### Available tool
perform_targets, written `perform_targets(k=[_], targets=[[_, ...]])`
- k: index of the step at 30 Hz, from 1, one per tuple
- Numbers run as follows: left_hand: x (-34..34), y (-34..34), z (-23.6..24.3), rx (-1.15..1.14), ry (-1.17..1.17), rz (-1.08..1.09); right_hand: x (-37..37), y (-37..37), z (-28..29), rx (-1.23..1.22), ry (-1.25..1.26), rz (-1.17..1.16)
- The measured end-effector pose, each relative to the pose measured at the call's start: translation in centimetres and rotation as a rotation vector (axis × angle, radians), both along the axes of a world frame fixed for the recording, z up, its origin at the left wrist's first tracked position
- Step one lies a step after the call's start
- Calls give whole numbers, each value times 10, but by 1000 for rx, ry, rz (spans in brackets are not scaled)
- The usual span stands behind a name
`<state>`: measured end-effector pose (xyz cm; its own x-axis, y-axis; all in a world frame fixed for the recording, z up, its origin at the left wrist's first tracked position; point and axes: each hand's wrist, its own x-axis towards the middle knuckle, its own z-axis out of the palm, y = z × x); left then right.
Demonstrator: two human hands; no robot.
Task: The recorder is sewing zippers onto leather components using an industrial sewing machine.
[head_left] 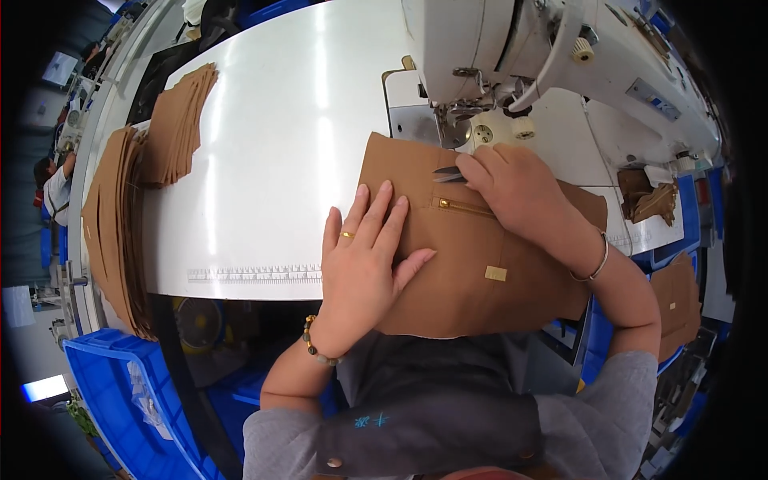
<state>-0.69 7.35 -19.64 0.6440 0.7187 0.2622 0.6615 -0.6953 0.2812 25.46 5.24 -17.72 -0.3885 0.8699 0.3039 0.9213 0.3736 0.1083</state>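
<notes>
A brown fabric panel (448,288) lies over the near edge of the white sewing table, below the sewing machine's needle area. Set into the panel is a short zipper (464,207) with a gold-coloured pull. A small yellowish tag (495,274) sits nearer to me. My left hand (364,248) rests flat on the panel's left part, fingers spread. Closed around a pair of small thread snips (449,174), my right hand (512,188) is above the zipper. The snips' dark blades point left, close to the fabric; their handle is hidden in my fingers.
The white sewing machine (496,48) stands at the far right. Stacks of brown fabric pieces (116,232) lie at the table's left end. A blue crate (120,400) is at lower left. Brown scraps (652,200) and another brown panel (676,300) are at right.
</notes>
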Motion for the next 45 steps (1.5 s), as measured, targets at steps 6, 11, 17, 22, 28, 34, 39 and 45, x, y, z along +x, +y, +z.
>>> perform_targets(k=[6, 11, 17, 22, 28, 34, 39, 45], targets=[[-2, -3, -2, 15, 10, -16, 4, -3, -6, -40, 146, 29], [-17, -20, 1, 40, 46, -83, 34, 3, 4, 1, 46, -94], [-27, -28, -8, 79, 42, -101, 19, 12, -11, -56, 120, 42], [-33, -31, -15, 126, 17, -116, 47, -29, -2, -155, 143, -151], [-35, -30, -27, 266, 40, -194, 118, -133, 19, 48, 85, -619], [-36, -30, -37, 355, 52, -145, 112, -150, 17, 53, 347, -578], [-34, -30, -36, 361, 67, -162, 38, -108, -4, -208, 505, -309], [-39, -31, -27, 234, -220, -179, 38, -184, 22, 42, 638, -465]])
